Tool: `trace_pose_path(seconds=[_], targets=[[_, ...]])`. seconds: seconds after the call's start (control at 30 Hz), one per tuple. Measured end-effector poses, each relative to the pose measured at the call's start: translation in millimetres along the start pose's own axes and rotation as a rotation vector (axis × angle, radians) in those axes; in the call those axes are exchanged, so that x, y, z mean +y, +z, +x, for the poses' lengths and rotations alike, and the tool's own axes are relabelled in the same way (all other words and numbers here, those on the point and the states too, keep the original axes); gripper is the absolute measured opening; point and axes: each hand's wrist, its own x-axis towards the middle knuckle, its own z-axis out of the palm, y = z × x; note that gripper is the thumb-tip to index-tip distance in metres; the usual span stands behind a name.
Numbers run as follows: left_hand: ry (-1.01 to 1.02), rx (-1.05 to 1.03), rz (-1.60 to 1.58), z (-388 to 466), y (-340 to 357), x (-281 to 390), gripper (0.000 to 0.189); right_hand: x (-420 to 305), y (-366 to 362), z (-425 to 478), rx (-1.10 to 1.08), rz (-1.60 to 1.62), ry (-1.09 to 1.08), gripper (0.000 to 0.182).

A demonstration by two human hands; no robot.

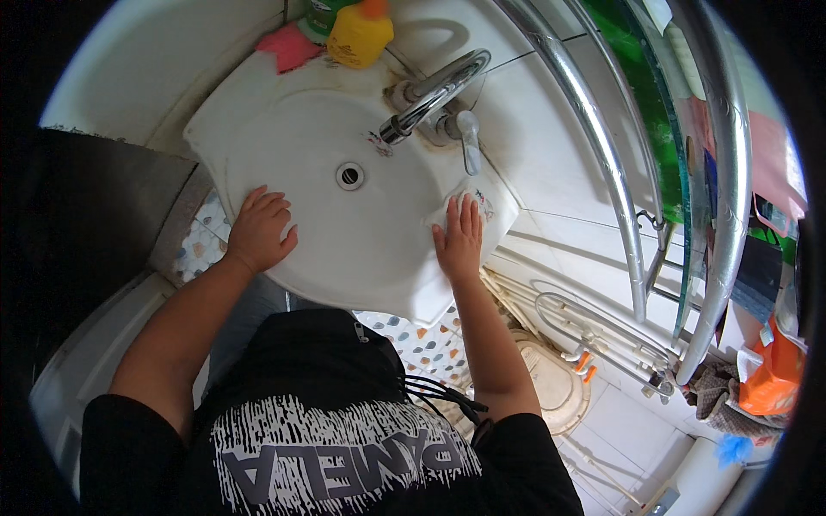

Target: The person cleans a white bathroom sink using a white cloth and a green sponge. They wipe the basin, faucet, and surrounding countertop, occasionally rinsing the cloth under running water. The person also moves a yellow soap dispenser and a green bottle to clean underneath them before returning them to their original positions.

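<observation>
A white ceramic washbasin (310, 245) fills the space before me, with a round drain (350, 175) in its bowl. My left hand (262, 229) rests on the basin's left edge, fingers spread slightly and holding nothing. On the right rim, my right hand (459, 235) lies flat over a thin white cloth (457, 197), holding it against the ceramic. Part of the cloth is hidden under the fingers. Just beyond that hand is the lever handle (470, 142) of the chrome faucet (439, 90). The spout reaches over the bowl, and no running water is visible.
A yellow bottle (361, 39), a green container (321, 18) and a pink cloth (290, 48) occupy the back left corner. Silver shelf rails (594, 122) curve above the right side. Below are a wall rack (600, 335) and a squat toilet (552, 380).
</observation>
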Motion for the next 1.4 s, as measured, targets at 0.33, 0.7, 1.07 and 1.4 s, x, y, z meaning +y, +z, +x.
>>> trace_pose_path(seconds=[0.33,0.7,1.07,1.4], targets=[[0.003,0.033,0.009,-1,-1,0,0.022,-3,-5,15,0.004,0.031,-0.014,0.061],[-0.007,0.030,-0.007,-3,4,0,0.020,-21,5,58,0.031,-0.001,0.055,0.064],[0.013,0.044,0.048,0,0,1,0.021,-36,10,70,0.048,-0.013,0.183,0.062],[-0.019,0.036,0.044,-1,0,2,0.021,-30,1,33,0.021,0.000,0.133,0.054]])
